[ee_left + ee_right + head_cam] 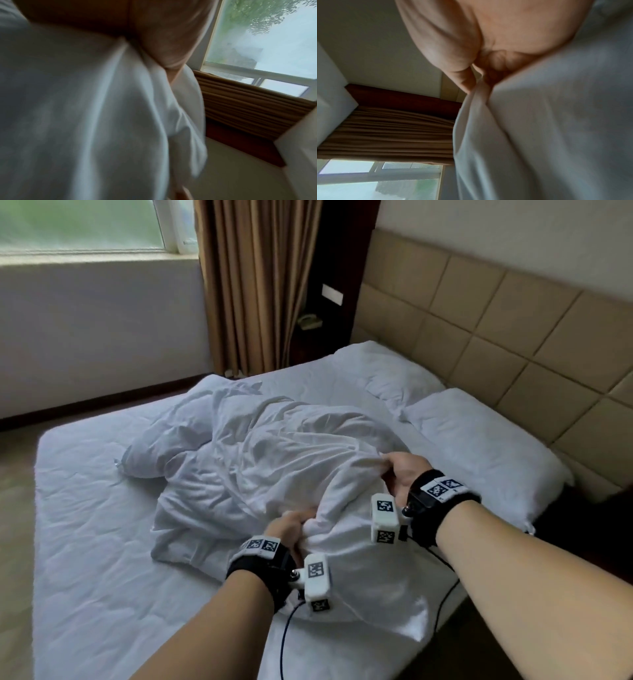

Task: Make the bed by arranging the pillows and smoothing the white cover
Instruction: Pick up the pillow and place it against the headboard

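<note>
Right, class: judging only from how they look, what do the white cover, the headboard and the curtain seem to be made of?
Cover: thin woven cloth, likely cotton, matte; it creases sharply and bunches where both hands grip it.
Headboard: padded panels in tan leather or vinyl, it seems; stitched squares with a faint sheen.
Curtain: heavy brown fabric, hanging in deep straight folds.

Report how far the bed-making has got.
Done: two pillows lie side by side at the headboard. In hand: the left hand and right hand both grip the near edge of the white cover. Left: the cover is bunched mid-bed, a third pillow pokes out on the window side, and bare mattress shows.
</note>
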Demonstrator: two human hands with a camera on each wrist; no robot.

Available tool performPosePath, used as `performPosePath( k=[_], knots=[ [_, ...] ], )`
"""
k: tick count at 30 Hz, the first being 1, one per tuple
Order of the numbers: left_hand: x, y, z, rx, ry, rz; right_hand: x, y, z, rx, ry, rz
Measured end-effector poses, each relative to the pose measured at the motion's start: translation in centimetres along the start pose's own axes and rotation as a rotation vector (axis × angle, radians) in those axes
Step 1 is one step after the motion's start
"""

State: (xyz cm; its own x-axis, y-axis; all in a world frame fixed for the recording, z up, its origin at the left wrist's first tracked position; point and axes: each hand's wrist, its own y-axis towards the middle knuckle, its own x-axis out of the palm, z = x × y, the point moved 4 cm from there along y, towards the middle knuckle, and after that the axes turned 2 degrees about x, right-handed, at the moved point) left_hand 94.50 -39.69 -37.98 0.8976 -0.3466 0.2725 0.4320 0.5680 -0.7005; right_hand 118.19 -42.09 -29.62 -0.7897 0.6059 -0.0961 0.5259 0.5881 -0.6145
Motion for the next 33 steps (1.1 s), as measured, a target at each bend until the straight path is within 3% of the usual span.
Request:
performPosePath(
  k=[4, 6, 11, 14, 16, 18, 20, 23, 25, 27, 29, 33],
  knots=[
    [0.3, -2.4, 6.2, 0.132, -0.022, 0.116, 0.0, -4.6, 0.7, 0.049, -0.196, -0.183],
    [1.4, -5.2, 9.3, 0.21, -0.01, 0.135, 0.1, -6.1, 1.5, -0.046, -0.454, -0.216],
    [2.3, -7.9, 13.1, 0.278, 0.003, 0.021, 2.1, -7.0, 6.5, -0.108, -0.775, -0.505],
    [2.9, -9.0, 15.0, 0.271, 0.035, -0.062, 4.3, -8.6, 6.3, -0.332, -1.052, -0.34],
    [3.4, -10.3, 16.3, 0.283, 0.067, -0.104, 6.1, -9.9, 5.2, -0.498, -0.926, -0.23],
    [3.7, -11.5, 17.5, 0.292, 0.079, -0.197, 7.1, -10.5, 4.0, -0.572, -0.83, -0.136],
    [3.7, -12.8, 18.5, 0.292, 0.102, -0.29, 7.0, -11.0, 2.8, -0.552, -0.805, -0.077],
    [2.0, -13.1, 18.6, 0.308, 0.014, -0.253, 6.4, -11.2, 2.5, -0.498, -0.751, -0.089],
    [0.4, -12.0, 17.8, 0.357, -0.058, -0.185, 5.6, -10.5, 2.9, -0.448, -0.754, -0.045],
    [-1.9, -10.0, 15.6, 0.382, -0.015, -0.034, 4.6, -10.0, 2.9, -0.397, -0.737, 0.054],
    [-4.4, -8.6, 12.4, 0.304, 0.128, 0.085, 3.3, -9.7, 2.3, -0.354, -0.819, 0.136],
    [-5.3, -6.4, 6.7, 0.136, 0.301, -0.085, 0.5, -9.9, -0.9, -0.403, -1.151, 0.346]
  ],
)
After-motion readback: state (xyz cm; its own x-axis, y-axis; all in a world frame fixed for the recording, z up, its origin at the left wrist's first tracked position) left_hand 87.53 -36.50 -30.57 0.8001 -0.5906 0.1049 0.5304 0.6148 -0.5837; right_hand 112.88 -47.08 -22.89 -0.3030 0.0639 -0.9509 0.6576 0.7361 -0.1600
